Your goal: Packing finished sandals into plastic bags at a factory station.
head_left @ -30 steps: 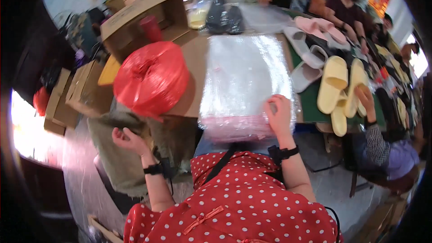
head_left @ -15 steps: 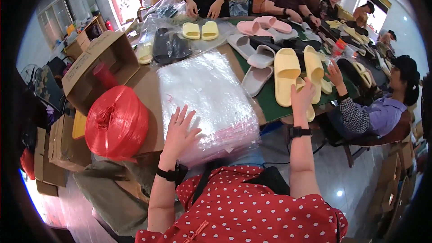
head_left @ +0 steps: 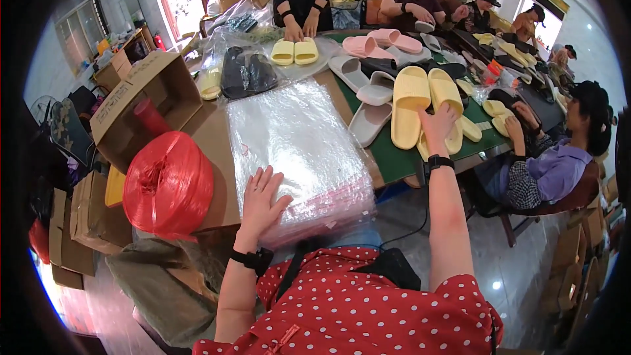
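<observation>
My left hand (head_left: 263, 202) lies with fingers spread on a stack of clear plastic bags (head_left: 289, 135) with pinkish edges. At the right, my right hand (head_left: 439, 126) grips a yellow slipper (head_left: 445, 89) near its close end, the thumb toward the neighbouring yellow slipper (head_left: 411, 108). These two sit side by side on top of other yellow slippers (head_left: 470, 129), which are partly hidden. Grey slippers (head_left: 370, 123) lie just left of them on the green table top (head_left: 401, 162).
A big red roll of plastic twine (head_left: 167, 184) and an open cardboard box (head_left: 148, 102) stand at the left. Pink slippers (head_left: 368, 46) lie farther back. Across the table a person's hands (head_left: 301, 28) touch a yellow pair. Another person (head_left: 559, 164) sits at the right handling slippers.
The right yellow slipper has shifted left, close against its neighbour, with my right hand on it. My left hand stays on the bags. The person across has reached down to a yellow pair.
</observation>
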Motion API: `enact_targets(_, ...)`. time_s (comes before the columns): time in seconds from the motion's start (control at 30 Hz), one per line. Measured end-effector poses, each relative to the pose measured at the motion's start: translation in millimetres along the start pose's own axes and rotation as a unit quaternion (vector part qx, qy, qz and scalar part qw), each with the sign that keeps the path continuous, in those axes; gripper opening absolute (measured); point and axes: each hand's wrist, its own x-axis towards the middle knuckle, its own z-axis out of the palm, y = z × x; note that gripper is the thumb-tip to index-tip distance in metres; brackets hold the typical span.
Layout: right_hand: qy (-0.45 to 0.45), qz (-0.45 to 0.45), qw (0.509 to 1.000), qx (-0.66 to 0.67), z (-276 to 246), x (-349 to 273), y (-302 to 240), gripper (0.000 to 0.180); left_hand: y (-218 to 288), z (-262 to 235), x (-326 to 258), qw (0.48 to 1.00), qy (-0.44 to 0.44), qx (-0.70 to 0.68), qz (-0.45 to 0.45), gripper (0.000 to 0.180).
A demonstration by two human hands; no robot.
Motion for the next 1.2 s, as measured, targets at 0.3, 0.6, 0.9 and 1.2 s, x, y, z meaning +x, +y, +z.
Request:
enact_targets(0.3, 0.027, -0.065, 0.974, 0.216, -44.4, 1.2, -42.9, 0.021, -0.7, 0.3, -4.7, 1.000, 0.000, 0.003, -0.015, 0.059)
enact_targets(0.6, -0.148, -0.124, 0.871, 0.452, -83.6, -90.3, -169.0, 0.016, 0.0, -0.7, -2.2, 1.000, 0.003, 0.008, -0.012, 0.061)
enact_targets(0.9, -0.240, -0.241, 0.866, 0.366, -57.1, -206.5, -223.7, 0.042, -2.7, 3.3, -2.6, 0.999, 0.000, 0.040, 0.004, 0.067)
enact_targets(1.2, -0.283, -0.299, 0.885, 0.216, -51.6, -194.5, -219.3, 0.044, 0.0, 1.5, -0.8, 0.999, -0.003, 0.035, -0.007, 0.067)
